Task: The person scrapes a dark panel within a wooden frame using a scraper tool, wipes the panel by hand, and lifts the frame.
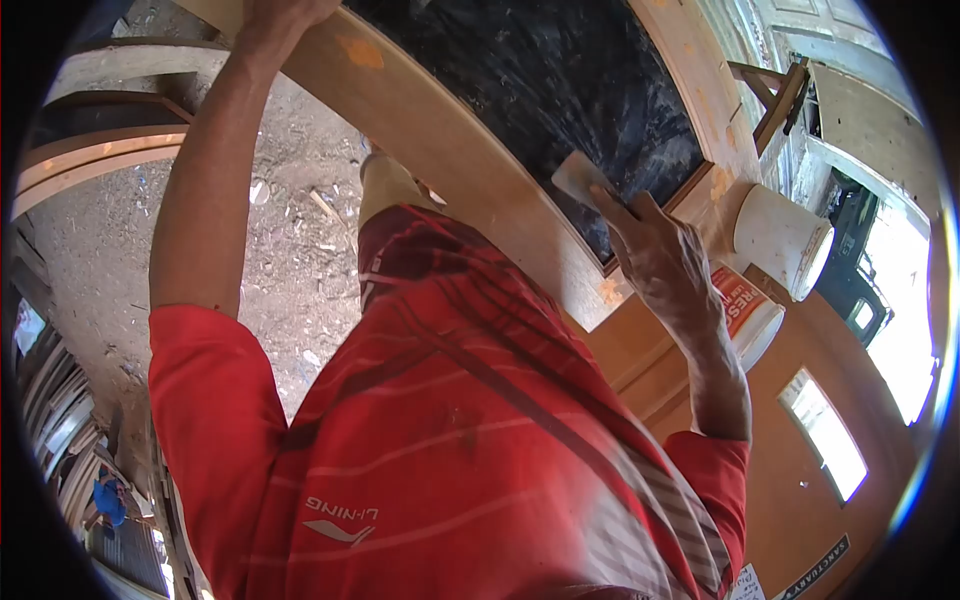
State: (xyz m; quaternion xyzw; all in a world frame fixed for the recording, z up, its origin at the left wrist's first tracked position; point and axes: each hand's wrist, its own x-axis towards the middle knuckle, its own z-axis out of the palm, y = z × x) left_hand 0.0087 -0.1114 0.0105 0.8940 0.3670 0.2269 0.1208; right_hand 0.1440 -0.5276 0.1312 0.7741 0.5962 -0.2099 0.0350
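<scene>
A wooden frame (440, 125) with orange filler patches surrounds a dark, smeared panel (520, 75). My left hand (290, 12) is at the frame's upper left part, cut off by the picture's top edge, so its fingers hardly show. Over the panel's lower right corner, my right hand (660, 245) is closed around a flat putty knife (575, 178). The knife's pale, broad blade points up and left above the dark surface. Whether the blade touches the panel I cannot tell.
Right of the frame are a white bucket (780, 240) and a red-and-white labelled tub (750, 315). An orange-brown board (740, 420) with a cutout lies beyond my right arm. Debris litters the ground (290, 200). Stacked timber (65, 415) and a person in blue (110, 497) are far left.
</scene>
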